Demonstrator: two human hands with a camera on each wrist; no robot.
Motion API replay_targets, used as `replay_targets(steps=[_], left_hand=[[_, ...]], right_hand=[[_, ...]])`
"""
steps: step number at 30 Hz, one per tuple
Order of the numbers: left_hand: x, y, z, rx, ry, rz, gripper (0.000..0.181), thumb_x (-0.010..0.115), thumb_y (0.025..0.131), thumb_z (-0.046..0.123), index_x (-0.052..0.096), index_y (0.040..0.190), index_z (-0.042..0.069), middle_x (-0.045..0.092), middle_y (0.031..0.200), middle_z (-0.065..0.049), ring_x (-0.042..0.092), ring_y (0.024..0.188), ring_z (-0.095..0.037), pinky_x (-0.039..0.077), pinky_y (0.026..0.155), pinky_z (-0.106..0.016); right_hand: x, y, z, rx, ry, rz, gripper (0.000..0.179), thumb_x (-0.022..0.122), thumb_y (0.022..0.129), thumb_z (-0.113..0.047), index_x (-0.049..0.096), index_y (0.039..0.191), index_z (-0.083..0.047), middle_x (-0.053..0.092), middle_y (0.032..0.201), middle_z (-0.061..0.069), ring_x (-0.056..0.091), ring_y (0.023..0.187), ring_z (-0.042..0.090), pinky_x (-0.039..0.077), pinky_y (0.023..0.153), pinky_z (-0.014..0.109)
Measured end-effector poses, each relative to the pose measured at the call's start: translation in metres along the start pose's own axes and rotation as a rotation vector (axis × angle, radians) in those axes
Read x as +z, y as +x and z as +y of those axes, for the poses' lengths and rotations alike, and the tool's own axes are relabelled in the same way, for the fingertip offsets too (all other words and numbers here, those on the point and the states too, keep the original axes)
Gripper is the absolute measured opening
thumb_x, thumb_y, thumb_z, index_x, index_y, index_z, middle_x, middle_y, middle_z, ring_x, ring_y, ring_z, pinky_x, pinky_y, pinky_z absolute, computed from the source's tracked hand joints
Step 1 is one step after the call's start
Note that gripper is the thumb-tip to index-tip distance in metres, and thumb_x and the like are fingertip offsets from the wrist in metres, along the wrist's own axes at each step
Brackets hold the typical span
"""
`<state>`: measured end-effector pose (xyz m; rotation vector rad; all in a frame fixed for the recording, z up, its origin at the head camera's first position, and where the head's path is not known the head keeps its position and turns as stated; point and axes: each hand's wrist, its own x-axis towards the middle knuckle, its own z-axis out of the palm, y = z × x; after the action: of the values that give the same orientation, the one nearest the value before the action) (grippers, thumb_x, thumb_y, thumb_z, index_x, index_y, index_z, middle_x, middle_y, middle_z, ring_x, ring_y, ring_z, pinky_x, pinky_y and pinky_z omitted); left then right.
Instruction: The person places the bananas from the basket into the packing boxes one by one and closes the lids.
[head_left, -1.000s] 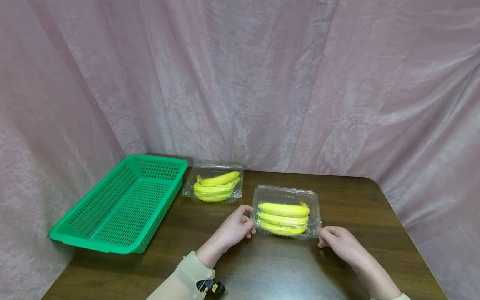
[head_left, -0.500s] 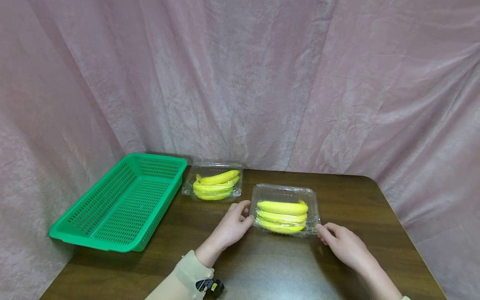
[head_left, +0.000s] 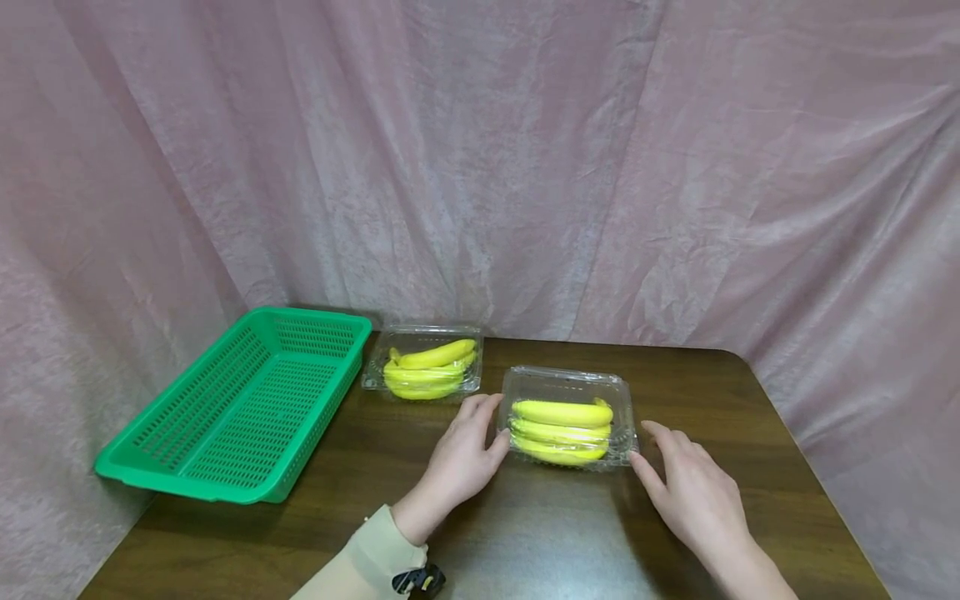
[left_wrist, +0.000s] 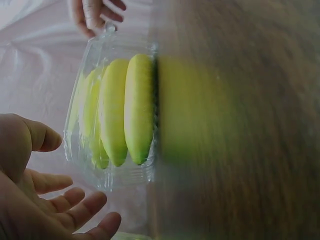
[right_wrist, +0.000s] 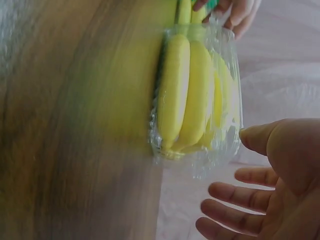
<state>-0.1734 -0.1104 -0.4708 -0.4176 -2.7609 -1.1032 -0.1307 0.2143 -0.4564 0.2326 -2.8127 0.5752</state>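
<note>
A clear plastic clamshell box [head_left: 566, 386] with several yellow bananas [head_left: 562, 414] inside lies on the table between the two hands, its lid down. At its left side is my left hand [head_left: 461, 457], thumb and fingers spread, the thumb tip right by the box edge. My right hand [head_left: 693, 492] stands at the box's right front corner with fingers extended and the thumb tip close to the rim. In the left wrist view the fingers [left_wrist: 85, 207] are loosely spread below the box. The right wrist view shows the right fingers [right_wrist: 237, 197] apart from the wall.
Another clear clamshell [head_left: 442, 332] holding bananas sits behind and to the left. Further left stands a green perforated plastic basket [head_left: 270, 493]. A pink curtain [head_left: 480, 167] hangs behind the dark wooden table [head_left: 690, 392].
Both hands have loosened from the box's front corners, and their fingers have straightened and spread. The right hand has drawn slightly away to the right. The box has stayed nearly in place.
</note>
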Motion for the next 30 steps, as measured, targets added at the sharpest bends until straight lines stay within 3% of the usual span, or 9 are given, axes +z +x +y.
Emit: replay_targets(steps=[4,9,14,19,24,27,30], left_hand=[[0.001,-0.002,0.004,0.069,0.091,0.017,0.059,0.069,0.109,0.025,0.053,0.161,0.002,0.052,0.160,-0.018,0.057,0.142,-0.038,0.053,0.108,-0.061],[0.000,-0.007,0.011,0.148,0.183,0.031,0.059,0.071,0.109,0.029,0.055,0.159,0.003,0.054,0.161,-0.017,0.053,0.148,-0.038,0.043,0.116,-0.068],[0.000,-0.012,0.018,0.182,0.272,-0.017,0.067,0.070,0.109,0.039,0.050,0.164,0.007,0.050,0.167,-0.016,0.044,0.156,-0.037,0.035,0.123,-0.067],[0.001,-0.017,0.024,0.201,0.302,-0.096,0.074,0.066,0.110,0.049,0.045,0.168,0.009,0.039,0.176,-0.013,0.032,0.164,-0.035,0.028,0.127,-0.066],[0.002,-0.020,0.029,0.245,0.381,-0.100,0.078,0.066,0.109,0.054,0.044,0.169,0.008,0.038,0.176,-0.013,0.033,0.163,-0.036,0.029,0.127,-0.066],[0.002,-0.023,0.031,0.273,0.454,-0.089,0.079,0.065,0.109,0.057,0.045,0.169,0.009,0.040,0.175,-0.011,0.036,0.162,-0.034,0.031,0.126,-0.066],[0.003,-0.026,0.033,0.315,0.519,-0.070,0.079,0.064,0.108,0.059,0.048,0.167,0.009,0.044,0.173,-0.010,0.039,0.161,-0.033,0.032,0.125,-0.067]], right_hand=[[0.003,-0.004,-0.005,-0.056,0.008,0.072,0.055,0.077,0.105,-0.037,0.063,0.151,-0.009,0.069,0.142,0.018,0.065,0.128,0.044,0.058,0.080,0.069],[0.011,-0.004,-0.007,-0.154,0.033,0.125,0.061,0.082,0.102,-0.031,0.060,0.154,-0.007,0.063,0.150,0.017,0.059,0.137,0.043,0.058,0.090,0.067],[0.016,-0.007,-0.010,-0.206,0.047,0.101,0.067,0.083,0.102,-0.030,0.056,0.159,-0.006,0.058,0.158,0.017,0.051,0.148,0.042,0.053,0.102,0.067],[0.019,-0.009,-0.013,-0.237,0.067,0.070,0.071,0.084,0.101,-0.033,0.055,0.161,-0.007,0.053,0.165,0.017,0.044,0.155,0.043,0.046,0.113,0.067],[0.021,-0.011,-0.016,-0.289,0.050,0.080,0.076,0.086,0.098,-0.033,0.055,0.161,-0.006,0.051,0.167,0.016,0.041,0.157,0.041,0.044,0.114,0.066],[0.022,-0.013,-0.016,-0.324,0.025,0.101,0.078,0.088,0.096,-0.033,0.056,0.160,-0.003,0.049,0.168,0.017,0.038,0.159,0.041,0.035,0.127,0.054],[0.023,-0.015,-0.017,-0.358,0.003,0.126,0.080,0.089,0.094,-0.034,0.056,0.159,0.000,0.048,0.168,0.018,0.038,0.160,0.041,0.015,0.134,0.034]])
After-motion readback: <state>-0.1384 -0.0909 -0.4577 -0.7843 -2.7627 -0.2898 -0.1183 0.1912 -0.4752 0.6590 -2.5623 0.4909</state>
